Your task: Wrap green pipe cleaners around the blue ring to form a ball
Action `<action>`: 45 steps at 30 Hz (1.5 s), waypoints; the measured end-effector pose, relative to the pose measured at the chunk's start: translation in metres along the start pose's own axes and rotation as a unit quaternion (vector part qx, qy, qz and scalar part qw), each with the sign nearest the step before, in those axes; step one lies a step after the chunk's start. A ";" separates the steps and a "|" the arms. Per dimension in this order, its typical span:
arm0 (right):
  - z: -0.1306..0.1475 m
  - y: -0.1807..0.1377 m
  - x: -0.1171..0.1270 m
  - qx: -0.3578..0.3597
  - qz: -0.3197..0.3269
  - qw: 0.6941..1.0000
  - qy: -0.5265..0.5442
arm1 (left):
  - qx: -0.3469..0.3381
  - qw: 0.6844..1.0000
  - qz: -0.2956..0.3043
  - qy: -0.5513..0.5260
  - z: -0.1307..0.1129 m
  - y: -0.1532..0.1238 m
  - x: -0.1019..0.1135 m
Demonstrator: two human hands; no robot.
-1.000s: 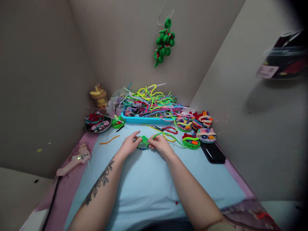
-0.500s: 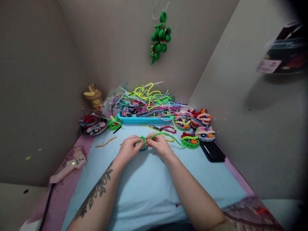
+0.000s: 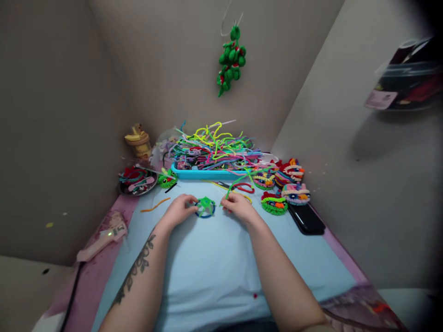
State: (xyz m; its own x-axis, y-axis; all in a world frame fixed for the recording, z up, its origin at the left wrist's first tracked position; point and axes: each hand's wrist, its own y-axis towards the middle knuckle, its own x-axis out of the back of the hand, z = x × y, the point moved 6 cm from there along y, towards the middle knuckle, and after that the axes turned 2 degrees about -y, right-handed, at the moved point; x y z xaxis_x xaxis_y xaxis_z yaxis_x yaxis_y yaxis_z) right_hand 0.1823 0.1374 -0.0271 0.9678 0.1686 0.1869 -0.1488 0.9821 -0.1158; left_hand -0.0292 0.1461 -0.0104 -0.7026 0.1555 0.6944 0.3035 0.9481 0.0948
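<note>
A small wheel-shaped frame of green and blue pipe cleaner, with green spokes and a blue outer ring, is on the light blue cloth. My left hand pinches its left edge between thumb and fingers. To the right of the frame and apart from it, my right hand is closed on a long green pipe cleaner. One short end pokes out at the fingertips, and the rest arcs up and right toward the tray. Red-handled scissors lie just beyond my right hand.
A blue tray heaped with pipe cleaners stands at the back. Finished bird-like pieces and a black phone lie on the right. On the left are a metal bowl, an orange pipe cleaner and a pink glue gun.
My hands have moved apart from where they met over the frame, uncovering it. The green pipe cleaner has swung from trailing rightward along the table to pointing up and away.
</note>
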 end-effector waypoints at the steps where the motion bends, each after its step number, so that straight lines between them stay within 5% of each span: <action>1: -0.001 -0.001 -0.006 -0.005 0.023 1.000 -0.003 | -0.004 1.000 0.010 0.008 -0.001 0.000 -0.006; 7: -0.008 -0.003 -0.036 0.008 0.126 0.991 0.038 | 0.023 0.998 -0.049 -0.033 -0.003 0.005 -0.012; 12: 0.003 -0.002 -0.037 0.078 0.099 0.991 0.045 | 0.043 0.980 -0.140 -0.133 0.006 0.008 0.000; 17: 0.023 -0.009 -0.034 0.148 0.101 0.982 0.058 | 0.034 0.964 -0.168 -0.204 0.004 0.004 0.009; 22: 0.034 -0.013 -0.027 0.201 0.049 0.976 0.068 | 0.065 0.949 -0.141 -0.275 -0.007 0.000 0.007; 26: 0.039 -0.015 -0.021 0.242 -0.032 0.965 0.091 | 0.109 0.893 -0.156 -0.408 -0.012 -0.004 -0.002; 31: 0.043 -0.021 -0.019 0.283 -0.086 0.950 0.097 | 0.145 0.790 -0.035 -0.594 -0.023 -0.008 -0.033; 36: 0.044 -0.023 -0.013 0.284 -0.116 0.945 0.110 | 0.195 0.769 -0.037 -0.607 -0.023 -0.012 -0.044; 41: 0.040 -0.019 -0.010 0.268 -0.097 0.945 0.158 | 0.206 0.725 0.070 -0.653 -0.031 -0.013 -0.056; 45: 0.037 -0.014 -0.022 0.233 -0.038 0.962 0.140 | 0.152 0.742 -0.036 -0.652 -0.025 -0.007 -0.041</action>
State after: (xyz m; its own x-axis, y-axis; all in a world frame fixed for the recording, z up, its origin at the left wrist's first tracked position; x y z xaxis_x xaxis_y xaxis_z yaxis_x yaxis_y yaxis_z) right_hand 0.1559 0.1228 0.0064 0.9864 0.1304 -0.1001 -0.0878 0.9325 0.3503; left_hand 0.0135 0.1256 -0.0217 -0.7947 0.0498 -0.6049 0.2156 0.9548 -0.2046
